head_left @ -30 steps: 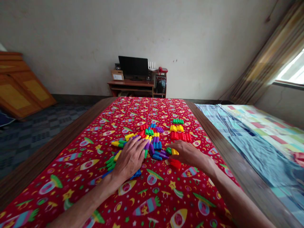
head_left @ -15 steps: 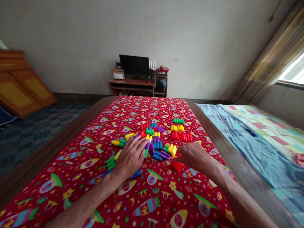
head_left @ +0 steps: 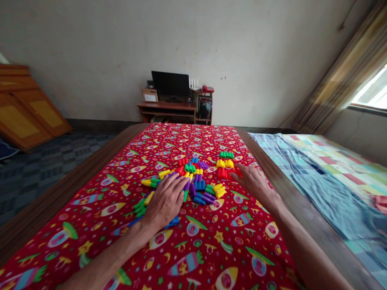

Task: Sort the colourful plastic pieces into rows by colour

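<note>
A loose pile of colourful plastic blocks (head_left: 198, 185) lies in the middle of a red patterned tablecloth (head_left: 193, 249). My left hand (head_left: 165, 201) rests flat on the pile's left side, fingers stretched out over the blocks. To the right stand three sorted rows: a green row (head_left: 226, 154), a yellow row (head_left: 225, 163) and a red row (head_left: 223, 173). My right hand (head_left: 254, 181) is at the right end of the red row, its fingertips pinched on a red block (head_left: 238, 171) that touches the row.
The cloth covers a wooden table (head_left: 75, 177) with bare dark edges. A bed with a checked sheet (head_left: 326, 177) runs along the right. A desk with a monitor (head_left: 171, 85) stands at the far wall, and a wooden cabinet (head_left: 27, 112) leans at left.
My right hand picked up a red block from the near side of the pile and carried it away from me to the red row. My left hand stayed put.
</note>
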`<control>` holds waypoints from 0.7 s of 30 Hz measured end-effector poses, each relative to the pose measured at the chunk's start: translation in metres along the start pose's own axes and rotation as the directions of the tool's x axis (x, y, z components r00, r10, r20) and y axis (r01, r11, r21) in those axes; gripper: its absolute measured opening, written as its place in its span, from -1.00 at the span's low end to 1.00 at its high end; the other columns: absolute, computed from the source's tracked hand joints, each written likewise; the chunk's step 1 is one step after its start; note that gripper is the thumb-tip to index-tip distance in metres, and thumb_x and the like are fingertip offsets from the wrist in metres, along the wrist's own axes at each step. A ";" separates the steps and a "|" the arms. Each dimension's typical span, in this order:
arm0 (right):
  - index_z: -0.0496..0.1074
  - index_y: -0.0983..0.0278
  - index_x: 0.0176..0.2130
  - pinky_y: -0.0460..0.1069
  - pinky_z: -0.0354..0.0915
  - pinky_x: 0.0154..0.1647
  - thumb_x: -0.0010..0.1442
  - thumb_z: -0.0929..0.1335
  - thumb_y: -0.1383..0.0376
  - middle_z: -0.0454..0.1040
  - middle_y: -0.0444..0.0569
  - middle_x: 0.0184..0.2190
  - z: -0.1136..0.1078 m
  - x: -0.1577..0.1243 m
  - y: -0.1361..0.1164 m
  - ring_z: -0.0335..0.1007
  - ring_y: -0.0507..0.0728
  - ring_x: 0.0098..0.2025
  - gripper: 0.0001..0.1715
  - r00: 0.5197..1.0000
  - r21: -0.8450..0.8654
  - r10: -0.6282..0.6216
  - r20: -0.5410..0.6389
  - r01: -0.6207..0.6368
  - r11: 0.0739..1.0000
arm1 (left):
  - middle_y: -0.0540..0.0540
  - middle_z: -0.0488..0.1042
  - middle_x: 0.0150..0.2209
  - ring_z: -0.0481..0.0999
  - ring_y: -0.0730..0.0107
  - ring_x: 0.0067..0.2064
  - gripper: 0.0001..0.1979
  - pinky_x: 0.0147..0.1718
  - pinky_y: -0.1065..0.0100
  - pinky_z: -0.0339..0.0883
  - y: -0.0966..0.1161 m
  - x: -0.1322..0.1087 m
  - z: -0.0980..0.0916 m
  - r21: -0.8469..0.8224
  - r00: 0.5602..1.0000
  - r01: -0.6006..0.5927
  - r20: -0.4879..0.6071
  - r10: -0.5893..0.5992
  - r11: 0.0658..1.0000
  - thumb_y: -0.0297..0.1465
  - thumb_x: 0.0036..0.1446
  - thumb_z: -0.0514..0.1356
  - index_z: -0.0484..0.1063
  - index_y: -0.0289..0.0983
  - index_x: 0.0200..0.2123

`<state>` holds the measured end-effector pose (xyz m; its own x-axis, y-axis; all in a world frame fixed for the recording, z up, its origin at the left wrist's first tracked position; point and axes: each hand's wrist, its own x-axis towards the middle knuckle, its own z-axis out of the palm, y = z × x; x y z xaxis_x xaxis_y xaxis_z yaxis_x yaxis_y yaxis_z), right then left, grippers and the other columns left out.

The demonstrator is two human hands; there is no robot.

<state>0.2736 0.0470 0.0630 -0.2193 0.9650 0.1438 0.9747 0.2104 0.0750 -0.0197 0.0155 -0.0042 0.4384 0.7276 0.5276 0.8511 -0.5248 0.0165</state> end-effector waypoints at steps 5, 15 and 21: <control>0.44 0.32 -0.13 -0.05 0.08 -0.46 0.38 0.16 0.17 0.55 0.13 -0.38 0.025 0.023 0.004 0.44 0.15 -0.38 -0.63 0.992 -0.029 0.114 -0.048 -0.115 0.993 | -0.16 0.48 0.10 0.33 0.12 0.20 -0.57 0.21 0.04 0.19 0.000 0.000 0.000 0.005 1.000 -0.002 0.002 0.002 1.000 -0.43 0.29 -0.03 0.32 -0.30 0.18; 0.49 0.31 -0.30 -0.04 -0.13 -0.52 0.34 0.17 0.29 0.52 0.05 -0.45 0.015 0.026 0.003 0.37 0.06 -0.47 -0.64 0.987 0.033 0.158 0.003 -0.158 0.987 | -0.17 0.49 0.09 0.33 0.12 0.21 -0.57 0.21 0.02 0.18 0.000 0.000 -0.001 -0.010 1.000 0.006 -0.001 -0.006 1.000 -0.41 0.29 -0.04 0.34 -0.28 0.18; 0.46 0.33 -0.37 -0.08 -0.07 -0.50 0.33 0.17 0.35 0.47 -0.03 -0.52 0.020 0.019 -0.007 0.25 -0.02 -0.54 -0.65 0.984 0.223 -0.060 -0.167 0.097 0.970 | -0.17 0.49 0.09 0.34 0.11 0.20 -0.57 0.21 0.00 0.20 0.000 0.000 -0.001 -0.012 1.000 0.008 -0.001 -0.008 1.000 -0.41 0.29 -0.04 0.33 -0.28 0.19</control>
<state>0.2636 0.0670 0.0453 -0.2817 0.9110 0.3013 0.9335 0.3328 -0.1335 -0.0197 0.0151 -0.0031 0.4310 0.7313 0.5286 0.8511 -0.5240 0.0309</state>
